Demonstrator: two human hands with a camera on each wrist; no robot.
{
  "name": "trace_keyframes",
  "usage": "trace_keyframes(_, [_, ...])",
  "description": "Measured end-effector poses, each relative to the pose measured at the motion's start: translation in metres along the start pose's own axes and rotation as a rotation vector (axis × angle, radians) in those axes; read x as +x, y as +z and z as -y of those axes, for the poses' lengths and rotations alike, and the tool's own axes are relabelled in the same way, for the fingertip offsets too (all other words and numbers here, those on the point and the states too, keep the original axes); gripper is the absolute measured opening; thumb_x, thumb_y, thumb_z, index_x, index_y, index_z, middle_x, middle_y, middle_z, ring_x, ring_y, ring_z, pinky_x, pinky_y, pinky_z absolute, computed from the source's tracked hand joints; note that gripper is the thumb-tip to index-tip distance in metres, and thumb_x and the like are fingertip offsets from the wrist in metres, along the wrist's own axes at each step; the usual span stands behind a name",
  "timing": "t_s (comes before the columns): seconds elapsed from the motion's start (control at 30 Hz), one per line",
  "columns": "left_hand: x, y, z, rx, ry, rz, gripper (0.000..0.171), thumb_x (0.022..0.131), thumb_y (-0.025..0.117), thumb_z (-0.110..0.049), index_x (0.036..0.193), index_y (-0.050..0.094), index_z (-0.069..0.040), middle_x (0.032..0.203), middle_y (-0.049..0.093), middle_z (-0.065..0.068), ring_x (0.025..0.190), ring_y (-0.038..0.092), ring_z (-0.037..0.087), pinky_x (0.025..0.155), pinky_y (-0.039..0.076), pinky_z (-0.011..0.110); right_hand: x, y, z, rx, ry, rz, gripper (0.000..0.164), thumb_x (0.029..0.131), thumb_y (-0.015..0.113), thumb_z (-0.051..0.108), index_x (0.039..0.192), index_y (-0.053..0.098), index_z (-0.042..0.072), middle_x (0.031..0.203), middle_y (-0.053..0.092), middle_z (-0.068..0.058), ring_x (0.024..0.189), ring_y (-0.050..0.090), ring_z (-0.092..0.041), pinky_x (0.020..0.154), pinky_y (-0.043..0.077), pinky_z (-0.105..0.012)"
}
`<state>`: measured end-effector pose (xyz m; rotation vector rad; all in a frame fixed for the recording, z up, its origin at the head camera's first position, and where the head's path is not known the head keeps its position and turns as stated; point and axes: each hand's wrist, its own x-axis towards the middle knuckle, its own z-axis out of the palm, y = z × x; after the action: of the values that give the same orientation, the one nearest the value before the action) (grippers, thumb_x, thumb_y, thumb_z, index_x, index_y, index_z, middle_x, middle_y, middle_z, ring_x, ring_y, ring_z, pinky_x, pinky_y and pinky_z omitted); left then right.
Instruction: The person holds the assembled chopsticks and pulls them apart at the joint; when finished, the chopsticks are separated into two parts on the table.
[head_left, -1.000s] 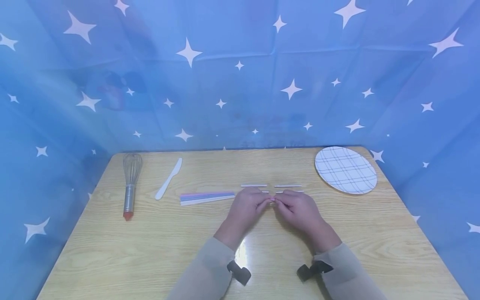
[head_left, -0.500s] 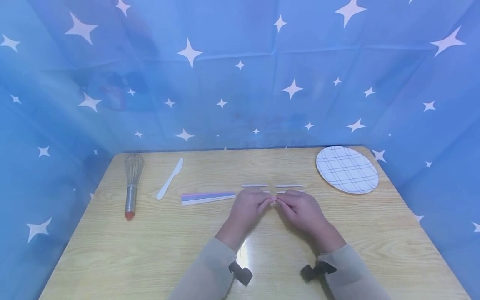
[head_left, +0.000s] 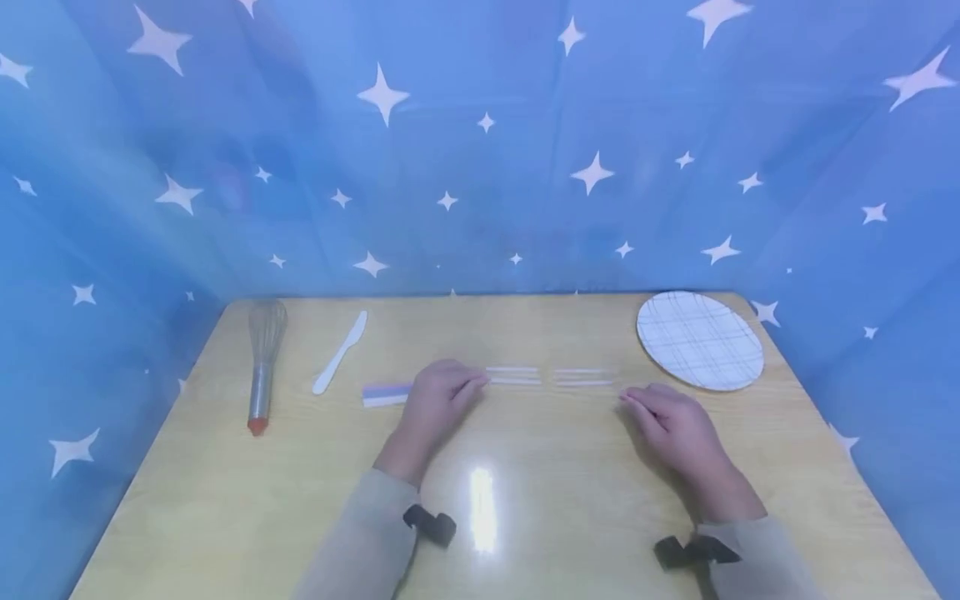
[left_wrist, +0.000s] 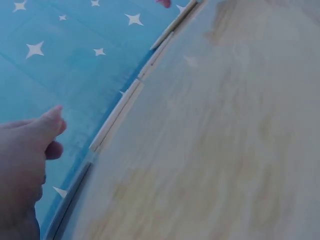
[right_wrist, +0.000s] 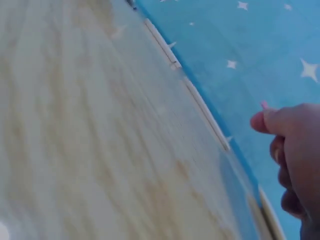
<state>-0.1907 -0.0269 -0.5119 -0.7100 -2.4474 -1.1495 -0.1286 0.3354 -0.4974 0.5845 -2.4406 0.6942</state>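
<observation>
In the head view my left hand [head_left: 438,400] pinches thumb and fingers together between the flat stack of coloured strips [head_left: 385,396], which it partly covers, and the left group of thin pale sticks [head_left: 513,382]. A tiny pale pink tip shows at its fingertips in the left wrist view; the rest is hidden. My right hand [head_left: 678,425] pinches a small pink stick piece [right_wrist: 264,105], whose end pokes out above the thumb in the right wrist view. That hand is just right of the second group of sticks [head_left: 583,383], which looks blurred.
A whisk [head_left: 262,367] with a red handle end and a white plastic knife [head_left: 340,353] lie on the left of the wooden table [head_left: 562,517]. At the back right is a white plate [head_left: 700,340] with a checked pattern. A blue star-printed curtain [head_left: 480,167] surrounds the table.
My hands, together earlier around a small pink piece, have moved apart, the left to the left and the right to the right. More of the pale sticks is now uncovered.
</observation>
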Motion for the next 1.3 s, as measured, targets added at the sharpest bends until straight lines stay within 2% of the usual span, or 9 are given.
trace_keyframes(0.07, [0.001, -0.004, 0.001, -0.017, 0.012, 0.083, 0.017, 0.104, 0.073, -0.026, 0.107, 0.085, -0.014, 0.098, 0.077, -0.001, 0.094, 0.07, 0.018, 0.093, 0.058, 0.039, 0.0, -0.005, -0.003, 0.015, -0.008, 0.029, 0.024, 0.086, 0.079, -0.006, 0.108, 0.083, 0.004, 0.09, 0.073, 0.001, 0.077, 0.066, -0.017, 0.074, 0.053, -0.029])
trace_keyframes(0.17, [0.004, -0.002, -0.005, -0.005, -0.03, 0.186, 0.019, 0.106, 0.07, -0.032, 0.111, 0.085, -0.02, 0.107, 0.077, -0.005, 0.107, 0.069, 0.016, 0.103, 0.054, 0.036, 0.007, -0.002, -0.001, 0.033, -0.033, 0.057, 0.026, 0.088, 0.081, -0.003, 0.111, 0.083, 0.008, 0.09, 0.072, 0.006, 0.078, 0.065, -0.012, 0.075, 0.052, -0.028])
trace_keyframes(0.33, [0.006, 0.009, -0.018, 0.045, -0.066, 0.259, 0.02, 0.107, 0.069, -0.031, 0.117, 0.083, -0.02, 0.11, 0.074, -0.007, 0.112, 0.066, 0.016, 0.105, 0.053, 0.037, 0.019, 0.014, 0.007, 0.054, -0.132, 0.07, 0.027, 0.083, 0.086, -0.002, 0.109, 0.084, 0.007, 0.091, 0.064, 0.003, 0.081, 0.059, -0.014, 0.073, 0.048, -0.028])
trace_keyframes(0.43, [0.007, 0.016, -0.023, 0.07, -0.02, 0.254, 0.02, 0.106, 0.07, -0.029, 0.117, 0.082, -0.018, 0.105, 0.066, -0.007, 0.101, 0.062, 0.013, 0.094, 0.056, 0.032, 0.023, 0.022, 0.009, 0.078, -0.177, 0.069, 0.027, 0.08, 0.088, -0.002, 0.105, 0.085, 0.005, 0.089, 0.056, 0.001, 0.082, 0.052, -0.015, 0.072, 0.044, -0.025])
trace_keyframes(0.53, [0.007, 0.021, -0.027, 0.085, 0.039, 0.237, 0.017, 0.104, 0.074, -0.026, 0.113, 0.083, -0.016, 0.1, 0.062, -0.006, 0.094, 0.059, 0.011, 0.086, 0.056, 0.027, 0.025, 0.028, 0.01, 0.091, -0.193, 0.069, 0.025, 0.078, 0.09, 0.0, 0.102, 0.085, 0.006, 0.088, 0.059, 0.003, 0.084, 0.054, -0.015, 0.074, 0.044, -0.025])
trace_keyframes(0.7, [0.009, 0.031, -0.03, 0.161, 0.115, 0.238, 0.013, 0.101, 0.077, -0.029, 0.106, 0.085, -0.019, 0.092, 0.069, -0.007, 0.091, 0.061, 0.012, 0.091, 0.054, 0.03, 0.028, 0.036, 0.009, 0.105, -0.22, 0.072, 0.023, 0.079, 0.09, 0.002, 0.1, 0.086, 0.009, 0.088, 0.065, 0.003, 0.086, 0.057, -0.02, 0.077, 0.045, -0.033])
trace_keyframes(0.87, [0.013, 0.038, -0.033, 0.241, 0.11, 0.245, 0.014, 0.1, 0.078, -0.034, 0.106, 0.085, -0.024, 0.094, 0.074, -0.01, 0.09, 0.06, 0.011, 0.094, 0.052, 0.032, 0.031, 0.041, 0.008, 0.107, -0.227, 0.077, 0.019, 0.081, 0.089, 0.006, 0.099, 0.086, 0.011, 0.089, 0.068, 0.0, 0.087, 0.056, -0.024, 0.079, 0.042, -0.039])
trace_keyframes(1.0, [0.014, 0.043, -0.035, 0.246, 0.102, 0.224, 0.014, 0.099, 0.079, -0.034, 0.105, 0.085, -0.023, 0.096, 0.075, -0.009, 0.09, 0.06, 0.011, 0.092, 0.052, 0.032, 0.03, 0.045, 0.008, 0.087, -0.208, 0.084, 0.016, 0.082, 0.09, 0.008, 0.097, 0.086, 0.012, 0.089, 0.069, 0.0, 0.089, 0.058, -0.026, 0.081, 0.044, -0.044])
trace_keyframes(1.3, [0.015, 0.053, -0.032, 0.23, 0.151, 0.154, 0.015, 0.096, 0.082, -0.033, 0.103, 0.086, -0.02, 0.094, 0.076, -0.006, 0.087, 0.063, 0.014, 0.085, 0.053, 0.03, 0.028, 0.051, 0.008, 0.069, -0.214, 0.065, 0.018, 0.082, 0.09, 0.009, 0.099, 0.086, 0.012, 0.089, 0.07, 0.0, 0.089, 0.059, -0.027, 0.081, 0.045, -0.046])
